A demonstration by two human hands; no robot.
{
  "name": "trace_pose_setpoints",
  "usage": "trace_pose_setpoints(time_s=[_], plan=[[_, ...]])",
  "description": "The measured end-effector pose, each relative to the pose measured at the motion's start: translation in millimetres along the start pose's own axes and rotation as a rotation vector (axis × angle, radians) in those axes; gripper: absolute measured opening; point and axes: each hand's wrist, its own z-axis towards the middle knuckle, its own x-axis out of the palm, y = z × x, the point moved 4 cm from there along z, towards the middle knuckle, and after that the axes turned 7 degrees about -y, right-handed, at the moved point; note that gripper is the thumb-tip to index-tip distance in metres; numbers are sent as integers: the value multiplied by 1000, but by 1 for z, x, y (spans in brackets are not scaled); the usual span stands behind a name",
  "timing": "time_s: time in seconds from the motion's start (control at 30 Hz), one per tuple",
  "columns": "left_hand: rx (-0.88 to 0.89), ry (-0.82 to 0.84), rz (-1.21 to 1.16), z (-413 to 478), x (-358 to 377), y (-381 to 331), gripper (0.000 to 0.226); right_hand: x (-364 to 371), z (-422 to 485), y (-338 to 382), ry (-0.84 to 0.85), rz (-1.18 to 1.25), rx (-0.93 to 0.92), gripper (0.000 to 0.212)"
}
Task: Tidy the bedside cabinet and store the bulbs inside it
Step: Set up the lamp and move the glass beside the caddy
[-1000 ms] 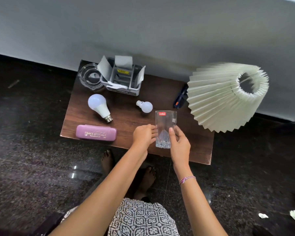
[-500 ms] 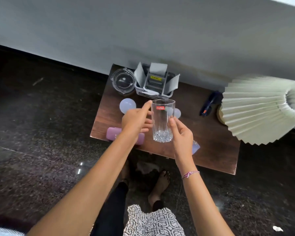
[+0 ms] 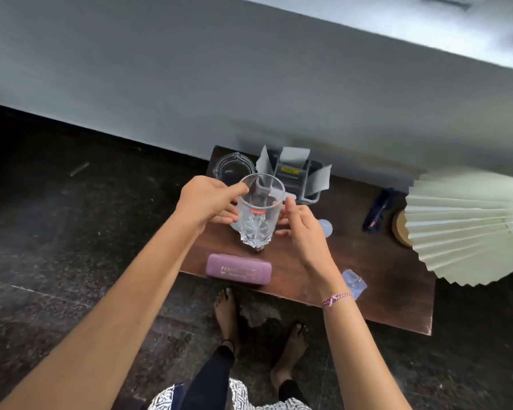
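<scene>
Glass first: I have the glass tumbler (image 3: 258, 214) lifted clear of the cabinet top (image 3: 365, 270), upright and empty. My left hand (image 3: 208, 202) grips it at the rim, thumb and fingers curled round the wall. My right hand (image 3: 304, 229) curves loosely along the tumbler's right side. I cannot tell whether it presses the wall or only shadows it.

The bulbs are not stored yet. The small bulb (image 3: 325, 227) lies on the wood just right of the tumbler, half hidden by my right hand. A pale sliver below and left of the tumbler is probably the larger bulb, but my left hand hides most of it.

The step, as I judge it, is parking this tumbler out of the way. I would keep it vertical and settle the heavy cut base down flat. I would choose bare wood right of the tumbler, well apart from the round bulb, which would roll if nudged. Behind the tumbler, the glass bowl (image 3: 233, 170) and open grey box (image 3: 296, 176) are crowded. The purple case (image 3: 239, 269) lies in front of the tumbler, by the edge.
</scene>
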Motion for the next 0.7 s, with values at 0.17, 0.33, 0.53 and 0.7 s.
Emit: trace_pose_setpoints(time_s=[0.17, 0.33, 0.53, 0.7], plan=[[45, -60, 16, 10, -22, -12, 23, 20, 16, 22, -6, -166, 20, 77], [47, -61, 17, 23, -34, -22, 18, 31, 24, 48, -104, -261, -94, 48], [24, -50, -8, 43, -41, -27, 13, 35, 43, 73, -217, -305, -196, 21], [23, -73, -56, 61, -41, -34, 14, 44, 67, 80, -225, -410, -202, 17]])
